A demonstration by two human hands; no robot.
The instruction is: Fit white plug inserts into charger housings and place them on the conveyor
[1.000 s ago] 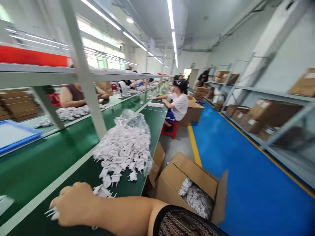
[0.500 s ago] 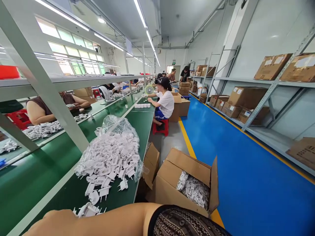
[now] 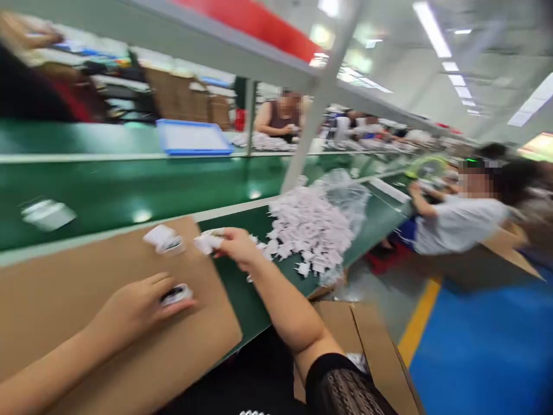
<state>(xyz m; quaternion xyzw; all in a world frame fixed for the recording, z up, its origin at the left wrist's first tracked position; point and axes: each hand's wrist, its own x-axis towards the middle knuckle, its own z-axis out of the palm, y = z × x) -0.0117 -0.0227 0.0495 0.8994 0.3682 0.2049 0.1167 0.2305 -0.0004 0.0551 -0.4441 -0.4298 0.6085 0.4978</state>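
Both hands now show, whereas in the earlier frame only the right hand [image 3: 239,248] appeared, partly cut by the lower border; the view has also turned to the left, so the cardboard sheet [image 3: 207,328] has come in. Near the far right corner of this sheet, the right hand is nearly closed and pinches a small white piece [image 3: 206,242]; because of blur I cannot tell if it is one piece or more. Above the right part of the sheet, the left hand [image 3: 133,308] is half curled, with thumb and fingers around a white housing [image 3: 180,294] that shows a dark part. A second white housing [image 3: 161,237] lies on the sheet, close to its far edge. To the right of the sheet is the heap of white plug parts [image 3: 309,222], with a clear bag [image 3: 352,199] behind it. For good work, I judge, the left hand should keep its housing steady and low over the sheet, with fingers away from the dark part. The right hand should grip lightly by the body, not by any thin prongs, and check which way the piece faces.
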